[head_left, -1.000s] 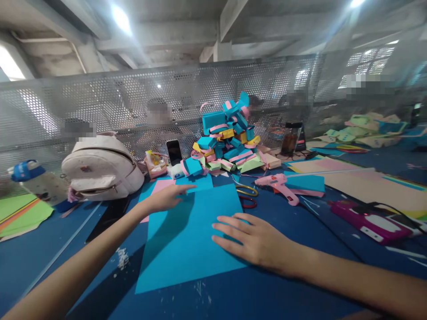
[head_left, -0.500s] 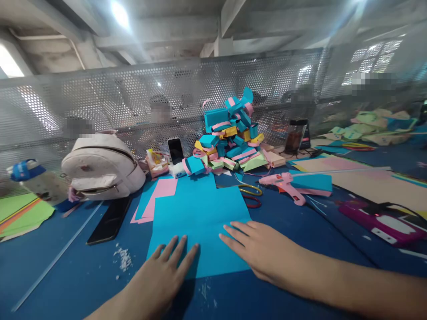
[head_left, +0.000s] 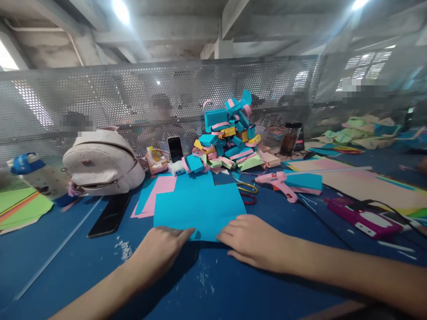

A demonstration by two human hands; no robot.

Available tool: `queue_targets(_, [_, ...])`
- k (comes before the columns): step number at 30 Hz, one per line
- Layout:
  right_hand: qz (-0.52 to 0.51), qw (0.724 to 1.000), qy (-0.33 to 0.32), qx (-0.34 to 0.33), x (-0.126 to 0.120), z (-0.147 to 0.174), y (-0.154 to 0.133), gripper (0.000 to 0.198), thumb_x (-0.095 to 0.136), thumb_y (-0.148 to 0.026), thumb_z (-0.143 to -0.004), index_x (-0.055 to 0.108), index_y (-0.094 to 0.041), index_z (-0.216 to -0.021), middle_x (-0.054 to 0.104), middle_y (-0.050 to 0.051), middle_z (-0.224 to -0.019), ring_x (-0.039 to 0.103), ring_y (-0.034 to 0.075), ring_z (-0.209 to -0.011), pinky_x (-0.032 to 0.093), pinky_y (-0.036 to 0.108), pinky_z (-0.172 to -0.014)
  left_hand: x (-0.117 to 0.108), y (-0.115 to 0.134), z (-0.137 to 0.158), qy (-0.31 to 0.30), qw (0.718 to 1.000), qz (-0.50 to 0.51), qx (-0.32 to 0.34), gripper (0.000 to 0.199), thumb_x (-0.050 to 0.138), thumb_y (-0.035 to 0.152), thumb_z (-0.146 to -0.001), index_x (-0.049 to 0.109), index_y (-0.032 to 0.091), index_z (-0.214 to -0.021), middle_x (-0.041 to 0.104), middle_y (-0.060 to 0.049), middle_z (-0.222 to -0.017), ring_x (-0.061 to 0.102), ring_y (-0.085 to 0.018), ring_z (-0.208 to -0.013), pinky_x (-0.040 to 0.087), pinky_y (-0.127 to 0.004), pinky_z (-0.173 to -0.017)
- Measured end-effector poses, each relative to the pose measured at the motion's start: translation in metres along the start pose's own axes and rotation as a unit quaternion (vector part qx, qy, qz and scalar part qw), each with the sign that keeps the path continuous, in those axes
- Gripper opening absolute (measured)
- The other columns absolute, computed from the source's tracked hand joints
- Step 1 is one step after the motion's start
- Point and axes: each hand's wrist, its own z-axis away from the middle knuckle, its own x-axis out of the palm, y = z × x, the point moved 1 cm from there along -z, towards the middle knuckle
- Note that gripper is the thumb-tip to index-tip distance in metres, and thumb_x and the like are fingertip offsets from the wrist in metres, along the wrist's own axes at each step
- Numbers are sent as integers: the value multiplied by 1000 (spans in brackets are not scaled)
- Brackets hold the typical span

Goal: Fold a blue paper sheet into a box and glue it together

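Pinched near edge of blue sheet (head_left: 202,209) with left hand (head_left: 167,243) and right hand (head_left: 249,239), apparently at a folding step. Seemed to call for matched edges.

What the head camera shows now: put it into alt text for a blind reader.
A person's left hand and right hand touch the near edge of a blue paper sheet at a blue table. Behind it is a heap of colored paper pieces, with a white backpack to the left and a pink glue gun to the right.
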Motion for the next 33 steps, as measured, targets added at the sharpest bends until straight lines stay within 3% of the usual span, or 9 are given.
queue_targets(4, [16,1000,-14,14,-3,3,15,12,59,-6,-82,61,-18,-79,67,0,-70,61,15,-60,22,29,-50,2,-3,8,94,995,10,25,39,31,9,-92,56,19,-120,63,-2,-63,60,-18,-53,45,-26,-49])
queue_targets(7, [-25,998,-39,35,-14,7,21,10,64,-13,-83,62,-19,-75,66,-1,-65,60,14,-58,17,29,-49,1,2,13,144,988,45,42,36,31,13,-95,53,19,-123,60,-1,-60,56,-15,-49,41,-23,-46])
queue_targets(11, [-78,994,-66,42,-25,7,25,16,66,-35,-87,65,-22,-79,67,-2,-68,62,16,-64,18,26,-50,2,4,13,131,987,79,38,37,33,17,-97,46,20,-132,60,0,-61,56,-15,-49,40,-23,-44])
queue_targets(14, [-87,992,-70,57,-21,1,30,21,57,-34,-94,63,-21,-79,65,-2,-66,60,15,-60,19,26,-50,5,1,8,116,990,75,21,44,32,14,-96,40,21,-139,64,-1,-66,58,-16,-49,44,-24,-44])
queue_targets(17, [-97,992,-62,61,-7,-7,36,24,51,-33,-97,61,-20,-80,64,-2,-68,59,14,-60,21,26,-51,9,2,2,100,993,54,22,50,33,10,-94,36,22,-143,71,-10,-105,69,-21,-72,56,-33,-58])
queue_targets(20, [-112,990,-63,64,10,-12,41,27,49,-33,-98,57,-18,-78,64,-1,-71,59,15,-63,24,26,-52,14,9,-2,107,992,17,62,47,35,11,-95,43,18,-140,55,-14,-137,64,-29,-110,58,-46,-82])
queue_targets(23, [-146,984,-55,86,24,-14,43,28,48,-33,-98,57,-17,-78,64,0,-77,60,16,-69,27,26,-55,20,17,-5,122,987,-7,100,43,36,13,-96,48,15,-137,50,-14,-142,55,-30,-123,55,-46,-90])
queue_targets(29, [-244,957,-47,151,38,-11,53,20,50,-32,-96,57,-19,-81,62,-2,-77,57,13,-68,29,25,-58,31,21,-7,163,975,-68,137,43,41,33,-100,48,19,-140,56,-13,-136,56,-31,-122,54,-42,-91])
queue_targets(33, [-260,955,-25,137,45,-9,57,21,49,-29,-95,54,-19,-77,59,-2,-75,51,12,-66,28,26,-58,36,13,-5,163,970,-107,145,43,40,37,-100,46,26,-141,59,-7,-135,58,-25,-120,54,-32,-92])
